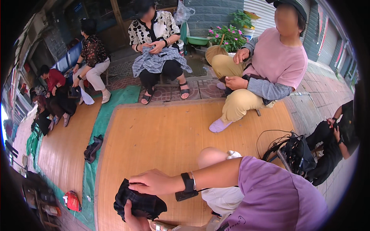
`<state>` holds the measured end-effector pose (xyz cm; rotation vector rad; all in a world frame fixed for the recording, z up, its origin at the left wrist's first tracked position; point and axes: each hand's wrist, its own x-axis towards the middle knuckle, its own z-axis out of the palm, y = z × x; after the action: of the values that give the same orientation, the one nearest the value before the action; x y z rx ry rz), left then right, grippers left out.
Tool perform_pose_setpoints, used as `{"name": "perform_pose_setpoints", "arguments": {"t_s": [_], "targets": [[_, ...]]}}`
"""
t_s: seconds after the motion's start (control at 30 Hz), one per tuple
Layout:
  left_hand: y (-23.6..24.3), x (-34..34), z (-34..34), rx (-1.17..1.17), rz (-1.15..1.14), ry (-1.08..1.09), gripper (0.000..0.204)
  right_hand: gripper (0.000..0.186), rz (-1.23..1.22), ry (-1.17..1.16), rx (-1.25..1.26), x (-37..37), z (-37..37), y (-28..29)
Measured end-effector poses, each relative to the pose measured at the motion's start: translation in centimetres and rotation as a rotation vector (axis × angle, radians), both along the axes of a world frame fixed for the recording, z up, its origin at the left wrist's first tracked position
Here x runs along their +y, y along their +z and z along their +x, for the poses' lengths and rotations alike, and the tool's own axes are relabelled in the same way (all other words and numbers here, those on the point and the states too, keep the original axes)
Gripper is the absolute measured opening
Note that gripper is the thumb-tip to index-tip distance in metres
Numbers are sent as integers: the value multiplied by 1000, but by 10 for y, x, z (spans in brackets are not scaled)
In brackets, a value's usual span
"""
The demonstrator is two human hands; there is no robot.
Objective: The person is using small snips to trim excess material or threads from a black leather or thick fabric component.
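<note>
A bundle of dark checked cloth [142, 204], nearly black, is held in the lower middle over a woven mat [165, 134]. My left hand [135, 220] grips it from below, with the thumb pressed against its near side. From above, my right hand [154, 181] closes on the upper edge, its fingers bent over the fabric. The fingertips under the cloth are hidden. A black band [188, 183] and a thin bangle circle my right wrist, and a small black box [186, 195] sits beneath it.
A person in pink [281, 57] sits at the mat's far right; another with checked cloth [158, 63] sits beyond it. Black strips [293, 150] are heaped at the right. On green sheeting at the left lie a dark crumpled item [93, 149] and a red bag [72, 201].
</note>
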<state>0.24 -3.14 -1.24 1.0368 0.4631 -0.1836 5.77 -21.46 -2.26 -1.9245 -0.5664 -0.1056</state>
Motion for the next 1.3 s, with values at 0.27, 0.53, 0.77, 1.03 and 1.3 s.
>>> {"name": "perform_pose_setpoints", "arguments": {"t_s": [0.27, 0.53, 0.77, 1.03, 1.3], "targets": [[-1, -2, 1, -18, 136, 10, 44, 36, 287, 74, 285, 3, 12, -13], [6, -5, -2, 2, 148, -8, 41, 42, 83, 99, 341, 3, 12, -10], [-10, 7, 3, 84, -30, -120, 39, 40, 141, 153, 429, 4, 1, 6], [-21, 1, 2, 75, -27, -134, 40, 38, 221, 108, 340, 8, 5, -10], [-14, -2, 2, 18, -10, -155, 39, 43, 313, 137, 363, 6, 5, -6]]}}
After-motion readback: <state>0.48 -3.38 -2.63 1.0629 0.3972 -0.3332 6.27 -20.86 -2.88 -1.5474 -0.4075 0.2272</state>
